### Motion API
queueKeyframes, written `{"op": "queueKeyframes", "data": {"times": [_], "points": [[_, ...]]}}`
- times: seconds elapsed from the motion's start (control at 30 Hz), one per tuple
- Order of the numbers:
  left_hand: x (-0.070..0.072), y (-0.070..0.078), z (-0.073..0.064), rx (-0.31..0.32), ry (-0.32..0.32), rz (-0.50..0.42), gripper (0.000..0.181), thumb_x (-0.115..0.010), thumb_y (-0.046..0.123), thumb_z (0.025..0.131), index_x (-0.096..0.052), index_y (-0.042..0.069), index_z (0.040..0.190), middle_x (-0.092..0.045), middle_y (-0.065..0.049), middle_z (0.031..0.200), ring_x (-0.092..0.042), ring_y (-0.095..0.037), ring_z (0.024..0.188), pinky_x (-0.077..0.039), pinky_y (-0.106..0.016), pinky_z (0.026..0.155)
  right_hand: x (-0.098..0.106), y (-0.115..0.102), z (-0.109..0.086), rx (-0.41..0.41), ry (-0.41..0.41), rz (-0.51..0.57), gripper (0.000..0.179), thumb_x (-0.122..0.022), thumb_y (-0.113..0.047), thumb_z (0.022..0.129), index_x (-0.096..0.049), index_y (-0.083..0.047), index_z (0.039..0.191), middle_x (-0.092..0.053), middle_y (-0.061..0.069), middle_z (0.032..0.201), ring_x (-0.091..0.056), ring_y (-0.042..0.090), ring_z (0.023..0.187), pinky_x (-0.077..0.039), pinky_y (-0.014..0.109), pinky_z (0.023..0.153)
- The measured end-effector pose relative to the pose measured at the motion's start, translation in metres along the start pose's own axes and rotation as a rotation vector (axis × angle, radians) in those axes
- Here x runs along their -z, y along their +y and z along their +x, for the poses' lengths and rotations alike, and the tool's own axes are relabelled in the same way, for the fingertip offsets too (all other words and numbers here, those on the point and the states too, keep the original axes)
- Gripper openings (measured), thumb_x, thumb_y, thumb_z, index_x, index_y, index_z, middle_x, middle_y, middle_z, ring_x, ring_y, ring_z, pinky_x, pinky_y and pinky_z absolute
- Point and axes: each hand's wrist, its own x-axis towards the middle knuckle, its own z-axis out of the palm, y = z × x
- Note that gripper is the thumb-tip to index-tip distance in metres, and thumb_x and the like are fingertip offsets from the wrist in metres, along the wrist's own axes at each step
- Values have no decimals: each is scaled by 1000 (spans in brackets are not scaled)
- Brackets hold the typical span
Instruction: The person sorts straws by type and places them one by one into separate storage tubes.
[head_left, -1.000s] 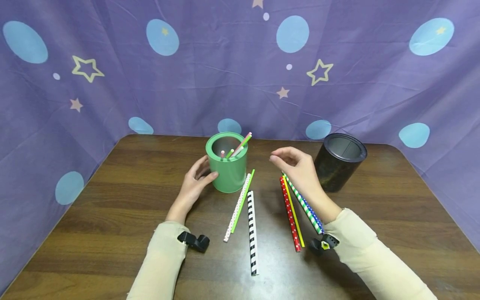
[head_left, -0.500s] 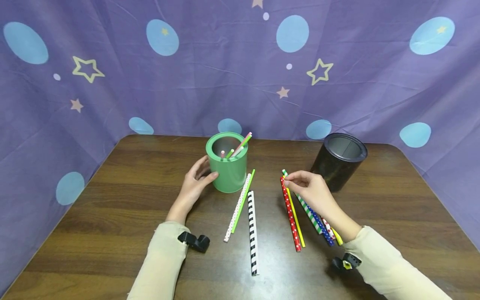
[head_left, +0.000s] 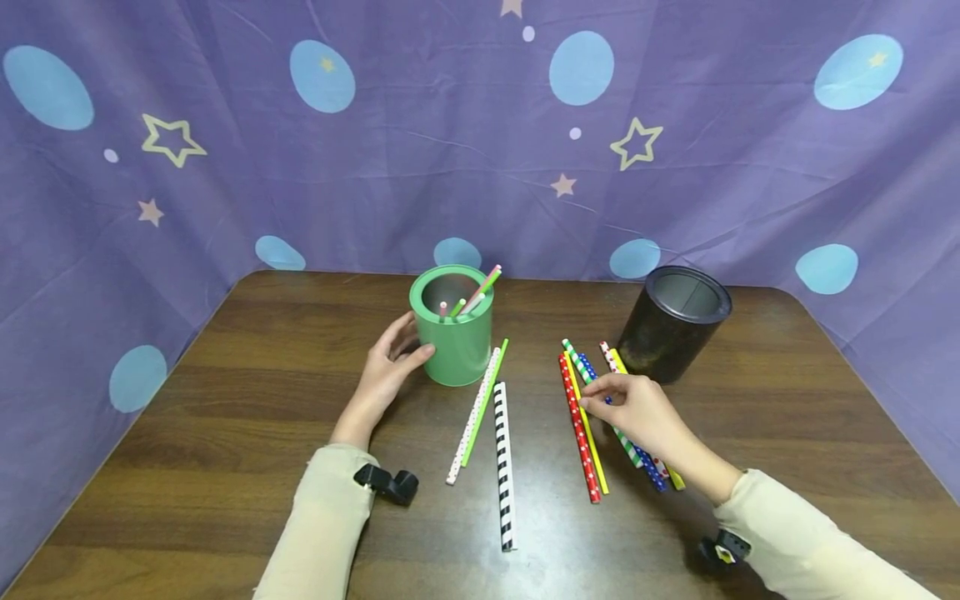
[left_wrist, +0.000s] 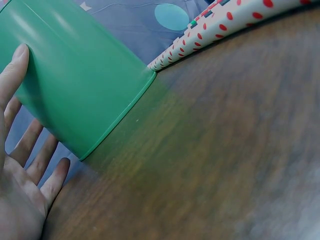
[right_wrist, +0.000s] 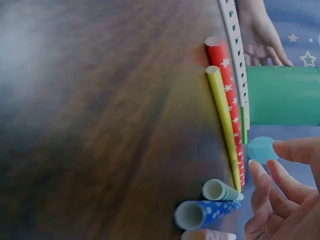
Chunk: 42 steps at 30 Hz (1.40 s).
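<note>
In the head view my left hand (head_left: 386, 375) holds the side of a green can (head_left: 459, 350), thumb in front and fingers toward its far side. Several straws (head_left: 480, 292) stand inside the can. My right hand (head_left: 633, 412) hovers over the straws at right, with a gap between thumb and fingers in the right wrist view. Nearest it lie a yellow straw (head_left: 591, 442) and a red straw with white stars (head_left: 580, 433). Partly under the hand are a green-and-white striped straw (head_left: 576, 360) and a blue patterned straw (head_left: 651, 473).
A black can (head_left: 671, 333) stands at right, behind a red-dotted white straw (head_left: 606, 353) and another yellow straw (head_left: 617, 360). Between the hands lie a black-and-white striped straw (head_left: 505, 475), a dotted white straw (head_left: 472, 421) and a green straw (head_left: 483, 408). A purple curtain (head_left: 465, 125) hangs behind the table.
My right hand has come down and back toward me, from beside the green can to over the right-hand straws, uncovering more of them. The left hand stays on the green can.
</note>
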Motion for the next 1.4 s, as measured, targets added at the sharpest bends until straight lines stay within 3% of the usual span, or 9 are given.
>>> {"op": "queueKeyframes", "data": {"times": [0.23,0.47,0.9,1.13,1.4], "points": [[0,2,2,50,-13,-9,66,-67,7,93,-36,8,152,-42,-17,150,-40,-30,137,-32,-46,113,-3,6,-2,10,17,-83,8,-77,-14,85,-76,-10,92,-68,-5,76,-56,10,63,-42,26,53],[0,1,2,61,-10,-15,65,-66,6,94,-36,7,152,-42,-16,150,-40,-28,137,-32,-44,113,-5,9,3,9,6,-202,10,-76,-20,83,-77,-14,92,-56,-11,61,-45,8,51,-37,29,49],[1,1,1,54,-13,-8,65,-65,5,94,-36,6,152,-41,-18,151,-39,-30,137,-32,-44,112,-8,10,14,-45,-34,-298,18,-81,-28,81,-77,-15,92,-55,-5,69,-47,11,57,-37,30,49],[1,1,1,47,-8,-10,67,-67,5,93,-37,8,152,-42,-17,150,-41,-29,135,-34,-45,111,-10,4,16,-45,-62,-387,17,-82,-35,79,-73,-22,77,-59,-6,71,-49,14,59,-38,33,50],[1,0,2,54,-12,-11,67,-68,6,93,-37,8,152,-42,-16,150,-41,-29,136,-33,-45,112,-12,3,16,-49,-46,-466,24,-79,-38,80,-68,-26,62,-49,-7,57,-46,14,53,-34,33,44]]}}
